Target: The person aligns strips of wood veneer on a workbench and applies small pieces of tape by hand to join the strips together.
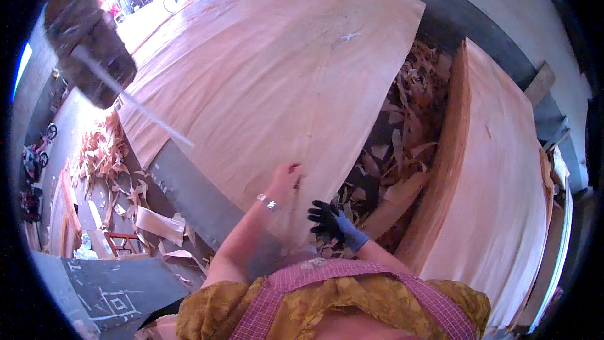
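A broad, pale wood veneer sheet (251, 94) lies before me, its near corner reaching toward my apron. My left hand (286, 179), bare with a metal band at the wrist, is over the near part of the sheet, beside a small dark spot. Its fingers are curled in, and what they hold, if anything, is hidden. My right hand (333, 221) wears a black and blue glove. Its fingers are spread and hold nothing, near the sheet's right edge.
On the right stands a thick stack of veneer (491, 170). Torn wood scraps (402, 132) fill the gap beside it. More shavings (100, 145) are heaped on the left floor. A dark brown block-like object (91, 44) with a pale strip hangs at upper left.
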`<state>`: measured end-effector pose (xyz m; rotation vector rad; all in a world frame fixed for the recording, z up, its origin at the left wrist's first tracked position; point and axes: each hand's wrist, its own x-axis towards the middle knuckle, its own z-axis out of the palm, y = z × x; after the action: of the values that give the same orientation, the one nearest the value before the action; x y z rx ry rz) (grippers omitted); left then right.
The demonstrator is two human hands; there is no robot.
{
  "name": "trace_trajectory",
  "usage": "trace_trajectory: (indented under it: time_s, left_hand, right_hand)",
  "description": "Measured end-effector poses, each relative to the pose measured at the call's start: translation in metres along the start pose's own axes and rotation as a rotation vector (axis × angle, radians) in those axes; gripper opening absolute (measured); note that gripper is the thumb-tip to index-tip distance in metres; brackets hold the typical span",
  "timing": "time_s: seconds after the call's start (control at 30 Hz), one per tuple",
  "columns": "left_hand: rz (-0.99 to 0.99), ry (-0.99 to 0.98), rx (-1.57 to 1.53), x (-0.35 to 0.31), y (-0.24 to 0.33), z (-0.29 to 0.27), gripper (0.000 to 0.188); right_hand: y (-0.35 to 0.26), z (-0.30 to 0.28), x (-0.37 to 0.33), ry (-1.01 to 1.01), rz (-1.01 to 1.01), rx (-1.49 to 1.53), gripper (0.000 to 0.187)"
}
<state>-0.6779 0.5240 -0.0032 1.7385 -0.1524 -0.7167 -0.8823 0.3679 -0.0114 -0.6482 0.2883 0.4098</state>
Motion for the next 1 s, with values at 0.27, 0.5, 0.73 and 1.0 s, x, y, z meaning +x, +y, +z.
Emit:
trace_trajectory:
  time_s: [0.27, 0.5, 0.73, 1.0]
  left_hand:
    - [0.281, -0.105, 0.132, -0.089, -0.003, 0.022, 0.034]
    - [-0.121, 0.03, 0.015, -0.12, -0.042, -0.127, 0.049]
    - [0.428, 0.434, 1.249, -0.061, -0.077, -0.271, 0.068]
    - [0.656, 0.238, 1.18, -0.084, -0.106, -0.305, 0.058]
  right_hand:
    - [0.108, 0.031, -0.038, 0.336, -0.249, 0.122, 0.047]
    - [0.118, 0.005, -0.049, 0.753, -0.455, -0.137, 0.028]
    - [0.16, 0.093, 0.023, 0.907, -0.49, -0.521, 0.017]
    - [0.221, 0.29, 0.154, 0.885, -0.371, -0.373, 0.024]
